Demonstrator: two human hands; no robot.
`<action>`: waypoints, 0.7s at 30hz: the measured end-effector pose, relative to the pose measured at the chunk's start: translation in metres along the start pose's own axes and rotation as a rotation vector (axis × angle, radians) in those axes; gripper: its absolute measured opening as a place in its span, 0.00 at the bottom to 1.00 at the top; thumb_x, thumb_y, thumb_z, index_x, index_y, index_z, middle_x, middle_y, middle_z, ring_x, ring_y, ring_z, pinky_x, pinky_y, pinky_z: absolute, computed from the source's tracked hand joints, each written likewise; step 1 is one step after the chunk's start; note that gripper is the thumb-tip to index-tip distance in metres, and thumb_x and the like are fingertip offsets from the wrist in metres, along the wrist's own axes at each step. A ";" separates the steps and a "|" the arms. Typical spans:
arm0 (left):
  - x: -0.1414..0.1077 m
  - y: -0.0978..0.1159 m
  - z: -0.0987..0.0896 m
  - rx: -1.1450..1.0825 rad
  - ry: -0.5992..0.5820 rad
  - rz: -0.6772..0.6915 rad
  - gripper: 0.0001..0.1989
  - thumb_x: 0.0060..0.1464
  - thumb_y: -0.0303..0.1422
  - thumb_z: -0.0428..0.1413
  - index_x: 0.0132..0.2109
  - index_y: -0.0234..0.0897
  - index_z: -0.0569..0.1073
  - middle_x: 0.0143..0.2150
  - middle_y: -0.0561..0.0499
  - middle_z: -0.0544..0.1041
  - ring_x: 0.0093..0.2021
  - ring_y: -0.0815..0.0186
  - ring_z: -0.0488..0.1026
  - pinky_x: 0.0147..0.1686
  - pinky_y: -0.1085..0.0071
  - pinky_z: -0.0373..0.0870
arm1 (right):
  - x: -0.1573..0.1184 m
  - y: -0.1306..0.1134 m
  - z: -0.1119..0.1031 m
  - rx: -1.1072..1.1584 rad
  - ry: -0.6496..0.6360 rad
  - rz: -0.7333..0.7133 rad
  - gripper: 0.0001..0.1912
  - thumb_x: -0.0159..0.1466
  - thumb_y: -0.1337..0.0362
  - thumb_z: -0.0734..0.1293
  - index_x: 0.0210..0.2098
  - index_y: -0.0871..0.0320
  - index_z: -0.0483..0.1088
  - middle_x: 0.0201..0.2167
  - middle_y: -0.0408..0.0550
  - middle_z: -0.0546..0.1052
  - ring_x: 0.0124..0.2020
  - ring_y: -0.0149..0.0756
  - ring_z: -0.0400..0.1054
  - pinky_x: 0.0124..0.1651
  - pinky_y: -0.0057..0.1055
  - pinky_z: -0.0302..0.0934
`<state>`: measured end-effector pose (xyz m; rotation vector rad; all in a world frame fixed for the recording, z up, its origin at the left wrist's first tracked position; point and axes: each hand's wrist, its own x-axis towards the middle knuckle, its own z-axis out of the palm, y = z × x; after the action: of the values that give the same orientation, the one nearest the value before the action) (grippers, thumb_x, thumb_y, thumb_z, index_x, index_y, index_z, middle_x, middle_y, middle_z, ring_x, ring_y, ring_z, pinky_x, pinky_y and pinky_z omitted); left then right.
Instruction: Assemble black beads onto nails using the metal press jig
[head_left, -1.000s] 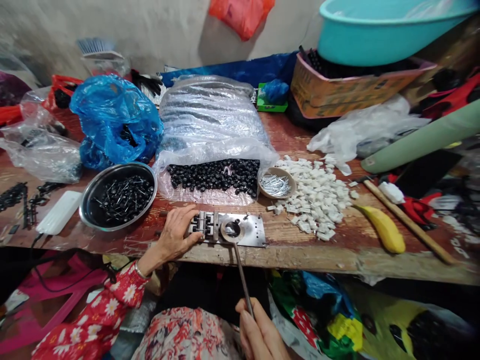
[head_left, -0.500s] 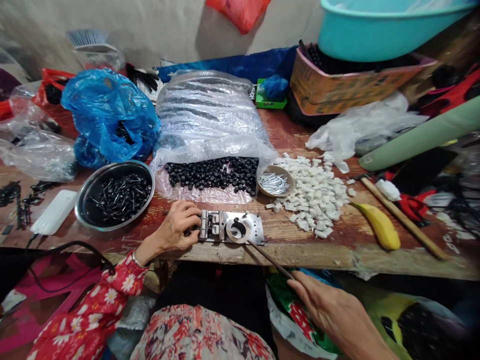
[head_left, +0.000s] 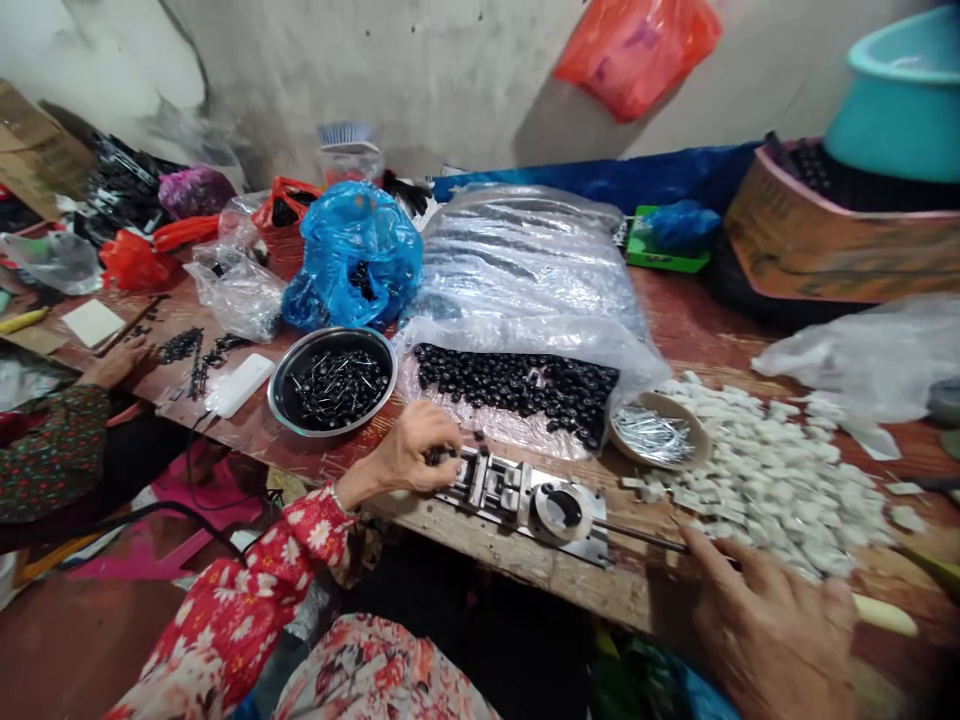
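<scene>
Metal device [head_left: 517, 490] lies along the front edge of the wooden table [head_left: 679, 335], and both hands are at it. Its flat plate carries small blocks and bars, and near its right end a thick round ring [head_left: 562, 508] with a dark opening. From this ring a thin, straight rod [head_left: 637, 533] goes out to the right. The right hand [head_left: 772, 620] has its fingers bent loosely around the outer end of the rod. The left hand [head_left: 416, 445] is curled over the left end of the device, its fingers nearly closed; I cannot tell if they pinch a small part there.

To work well, I think, the left hand should keep its end steady with fingertips away from the blocks, while the right hand moves the rod smoothly and level with the plate, because a jerk could shift the device on the worn, rough wood.

Behind the device, glossy black round parts [head_left: 517, 385] lie on thin, wrinkled plastic. To its left is a shiny steel bowl [head_left: 330, 432] with black-headed pins [head_left: 337, 385]; to its right, a shallow bowl [head_left: 701, 447] of slim silver nails [head_left: 651, 435] and a heap of dull white, blocky pieces [head_left: 780, 480].
</scene>
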<state>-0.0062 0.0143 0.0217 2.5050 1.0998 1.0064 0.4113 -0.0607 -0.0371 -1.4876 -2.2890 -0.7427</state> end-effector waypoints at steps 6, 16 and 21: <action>-0.021 -0.049 -0.074 0.542 0.251 -0.401 0.07 0.61 0.36 0.59 0.41 0.39 0.80 0.43 0.46 0.84 0.49 0.54 0.76 0.55 0.54 0.64 | -0.011 0.000 0.007 0.064 -0.070 0.086 0.30 0.69 0.68 0.56 0.70 0.53 0.58 0.42 0.57 0.77 0.43 0.57 0.73 0.60 0.62 0.56; -0.039 -0.068 -0.087 0.561 0.327 -0.482 0.12 0.65 0.38 0.58 0.50 0.39 0.81 0.52 0.46 0.84 0.54 0.54 0.76 0.57 0.56 0.65 | -0.005 -0.003 0.010 0.101 0.020 0.118 0.21 0.71 0.61 0.58 0.59 0.57 0.72 0.42 0.60 0.81 0.44 0.57 0.75 0.61 0.60 0.55; -0.058 -0.032 -0.066 0.405 0.447 -0.391 0.09 0.66 0.37 0.58 0.43 0.39 0.81 0.41 0.47 0.84 0.44 0.59 0.77 0.50 0.61 0.69 | -0.010 -0.003 0.022 0.184 0.081 0.177 0.20 0.72 0.56 0.57 0.52 0.55 0.77 0.42 0.58 0.81 0.44 0.56 0.75 0.57 0.59 0.58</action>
<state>-0.0966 -0.0092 0.0266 2.2348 2.0100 1.3649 0.4136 -0.0569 -0.0610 -1.5201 -2.0718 -0.5181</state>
